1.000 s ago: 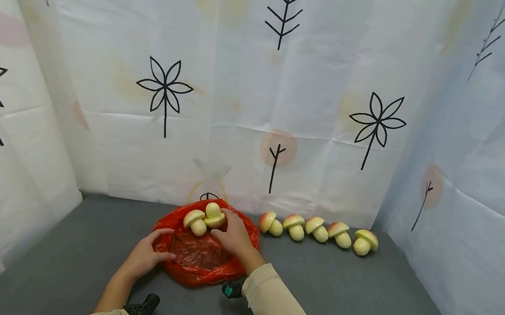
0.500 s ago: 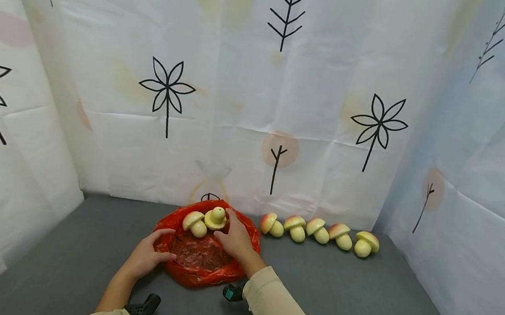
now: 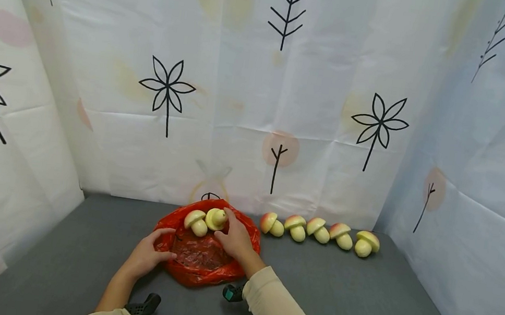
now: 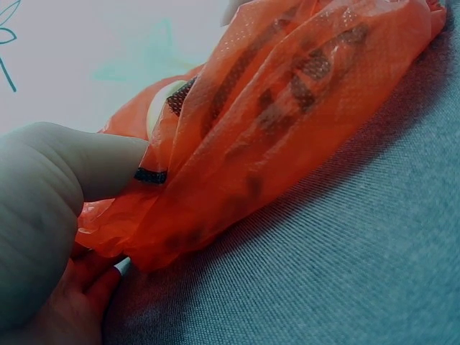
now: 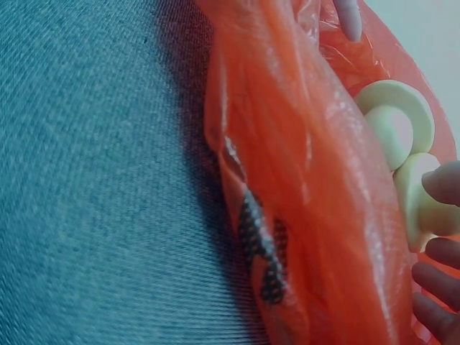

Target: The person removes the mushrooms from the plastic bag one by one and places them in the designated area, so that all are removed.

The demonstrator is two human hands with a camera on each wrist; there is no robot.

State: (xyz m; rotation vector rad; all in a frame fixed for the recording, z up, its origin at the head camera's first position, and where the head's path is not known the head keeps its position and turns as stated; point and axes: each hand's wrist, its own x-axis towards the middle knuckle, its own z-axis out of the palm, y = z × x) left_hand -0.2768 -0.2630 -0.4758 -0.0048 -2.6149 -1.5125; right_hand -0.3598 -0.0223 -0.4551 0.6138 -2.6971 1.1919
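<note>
A red plastic bag (image 3: 200, 277) lies spread with its mouth facing up on the grey table. Inside, near its far side, are two pale-yellow toy mushrooms side by side: a left mushroom (image 3: 197, 223) and a right mushroom (image 3: 215, 219). My right hand (image 3: 238, 237) holds the right one between thumb and fingers; in the right wrist view its thumb (image 5: 442, 183) lies against that mushroom. At the bag's left side, my left hand (image 3: 144, 257) grips the rim, the plastic (image 4: 237, 144) passing between thumb and fingers in the left wrist view.
Right of the bag, several more toy mushrooms (image 3: 295, 228) with yellow and reddish caps lie in a row along the back of the table (image 3: 357, 307). White printed cloth (image 3: 222, 96) hangs behind and at both sides. Black devices (image 3: 144, 307) sit at both wrists.
The right mushroom has turned in the right hand and sits slightly lower in the bag than a second ago. The left hand and the row of mushrooms keep their places.
</note>
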